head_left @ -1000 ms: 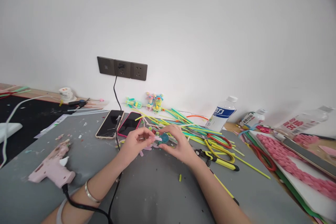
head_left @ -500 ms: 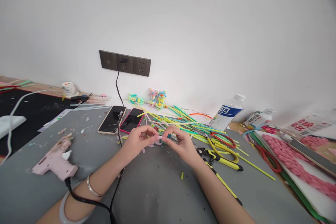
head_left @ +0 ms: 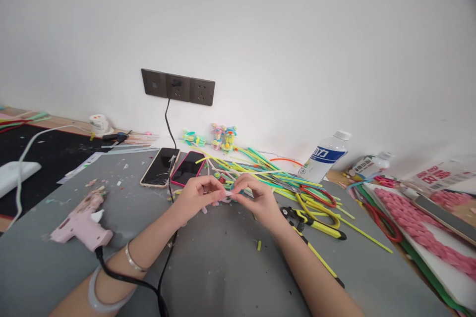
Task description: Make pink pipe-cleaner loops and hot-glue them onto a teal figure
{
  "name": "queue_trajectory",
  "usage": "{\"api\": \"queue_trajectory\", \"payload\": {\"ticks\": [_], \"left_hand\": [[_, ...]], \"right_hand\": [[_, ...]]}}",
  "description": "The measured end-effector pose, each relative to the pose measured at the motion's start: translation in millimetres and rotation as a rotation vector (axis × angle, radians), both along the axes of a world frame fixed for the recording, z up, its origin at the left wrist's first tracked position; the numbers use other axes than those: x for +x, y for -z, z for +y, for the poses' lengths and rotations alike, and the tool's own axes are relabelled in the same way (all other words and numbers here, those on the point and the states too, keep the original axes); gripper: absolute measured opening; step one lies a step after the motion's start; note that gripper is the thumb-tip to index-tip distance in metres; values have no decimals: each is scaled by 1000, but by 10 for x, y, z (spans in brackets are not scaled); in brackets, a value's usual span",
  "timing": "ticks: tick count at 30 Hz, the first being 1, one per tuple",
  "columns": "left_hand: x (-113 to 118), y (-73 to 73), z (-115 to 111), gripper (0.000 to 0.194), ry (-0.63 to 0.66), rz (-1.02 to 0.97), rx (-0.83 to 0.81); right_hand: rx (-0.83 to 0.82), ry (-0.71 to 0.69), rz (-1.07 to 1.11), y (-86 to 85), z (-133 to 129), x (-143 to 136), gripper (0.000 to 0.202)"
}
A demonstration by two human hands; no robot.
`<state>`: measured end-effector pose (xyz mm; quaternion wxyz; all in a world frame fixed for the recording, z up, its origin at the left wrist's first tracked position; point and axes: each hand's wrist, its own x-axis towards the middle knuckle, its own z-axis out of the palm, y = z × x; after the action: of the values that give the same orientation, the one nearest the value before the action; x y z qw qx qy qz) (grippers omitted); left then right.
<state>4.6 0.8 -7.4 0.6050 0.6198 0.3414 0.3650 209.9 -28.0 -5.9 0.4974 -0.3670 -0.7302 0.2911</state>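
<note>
Grey desk [head_left: 208, 272]: small pinch work at the middle

Desk's far right-centre: coloured strips [head_left: 260, 161], loosely heaped. Desk's right: yellow-black pliers [head_left: 323, 229]. Desk's left: pink glue gun [head_left: 84, 228]. Desk's middle: left hand [head_left: 201, 198] and right hand [head_left: 258, 200], thumbs and fingers pinching one pale pink piece [head_left: 228, 194].
</note>
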Motion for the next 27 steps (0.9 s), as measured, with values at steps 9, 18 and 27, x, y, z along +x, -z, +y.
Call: {"api": "queue_trajectory", "payload": {"ticks": [9,18,27], "left_hand": [[-12,48,23,26,-17,68,-5],[-5,105,30,28,-86,32,49],[-9,58,31,27,-29,83,96]], "right_hand": [[334,193,-330,34,-36,-33,16],[430,279,-498,25,-49,-77,23],[235,215,-368,36,-33,-70,11]]}}
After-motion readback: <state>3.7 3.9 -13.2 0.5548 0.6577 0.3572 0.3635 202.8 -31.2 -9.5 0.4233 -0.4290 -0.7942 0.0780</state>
